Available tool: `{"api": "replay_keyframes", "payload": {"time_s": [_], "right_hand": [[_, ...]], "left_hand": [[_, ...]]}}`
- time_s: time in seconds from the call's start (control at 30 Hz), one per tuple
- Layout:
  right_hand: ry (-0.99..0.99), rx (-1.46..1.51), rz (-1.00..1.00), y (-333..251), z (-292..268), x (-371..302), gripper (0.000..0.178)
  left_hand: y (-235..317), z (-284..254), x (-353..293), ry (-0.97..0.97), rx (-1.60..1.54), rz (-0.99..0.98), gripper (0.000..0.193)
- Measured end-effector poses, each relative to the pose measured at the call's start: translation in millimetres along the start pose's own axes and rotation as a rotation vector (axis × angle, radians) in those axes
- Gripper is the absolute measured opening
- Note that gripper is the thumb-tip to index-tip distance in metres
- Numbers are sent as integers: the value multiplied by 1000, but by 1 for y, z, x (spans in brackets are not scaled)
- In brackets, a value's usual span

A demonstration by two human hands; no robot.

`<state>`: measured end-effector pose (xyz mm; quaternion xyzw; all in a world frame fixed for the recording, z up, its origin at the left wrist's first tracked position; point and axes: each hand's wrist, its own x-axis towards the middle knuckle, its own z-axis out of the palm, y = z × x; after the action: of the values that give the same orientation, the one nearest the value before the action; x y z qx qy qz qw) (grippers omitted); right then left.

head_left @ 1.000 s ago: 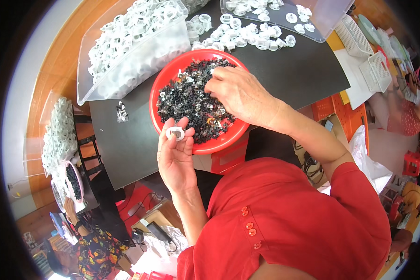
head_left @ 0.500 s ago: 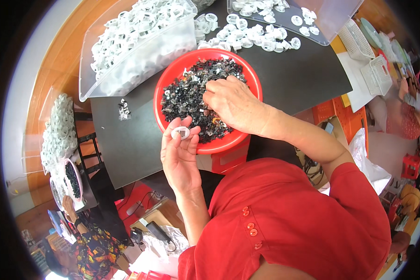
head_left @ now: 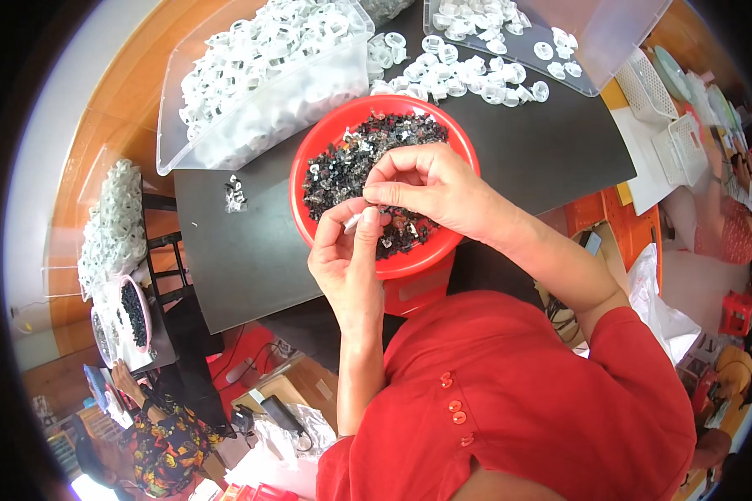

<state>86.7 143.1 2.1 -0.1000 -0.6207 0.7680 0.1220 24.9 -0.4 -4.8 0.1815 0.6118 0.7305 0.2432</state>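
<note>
The left hand [head_left: 347,263] pinches a white disc [head_left: 353,223] between thumb and fingers, just above the near-left rim of the red bowl [head_left: 322,140]. The right hand [head_left: 434,188] has its thumb and forefinger bent together right beside the disc; whether they hold a small part, I cannot tell. Half a second ago that hand was down among the bowl's parts and the disc lay face up; now the hands meet and the disc is tipped nearly edge-on, so the work has moved from the bowl's contents to the disc.

The bowl holds a heap of small black and clear parts [head_left: 338,175]. Behind it to the left, a clear bin [head_left: 267,140] is piled with white pieces [head_left: 259,63]. Behind it to the right, a second clear bin [head_left: 622,37] contains fewer, with loose pieces [head_left: 468,81] spread nearer the bowl.
</note>
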Motion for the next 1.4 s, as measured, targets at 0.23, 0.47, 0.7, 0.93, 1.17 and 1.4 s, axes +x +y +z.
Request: {"api": "replay_keyframes", "payload": {"time_s": [0.23,0.47,0.7,0.93,1.17,1.4], "right_hand": [[92,-158,-98,-2,4,-4,16],[98,-464,-205,-16,3,-9,12],[36,-393,-310,-12,3,-8,6],[162,-777,-722,-11,6,-9,7],[122,-780,-724,-9,10,-9,10],[25,-929,-739,-17,1,-9,21]], "left_hand": [[2,1,1,50,38,36,13],[4,-3,3,40,-90,3,10],[4,-7,0,-1,-65,-19,12],[10,-5,0,-88,-417,-186,15],[10,-14,1,-103,-389,-193,17],[7,-25,4,-152,-254,-159,20]]}}
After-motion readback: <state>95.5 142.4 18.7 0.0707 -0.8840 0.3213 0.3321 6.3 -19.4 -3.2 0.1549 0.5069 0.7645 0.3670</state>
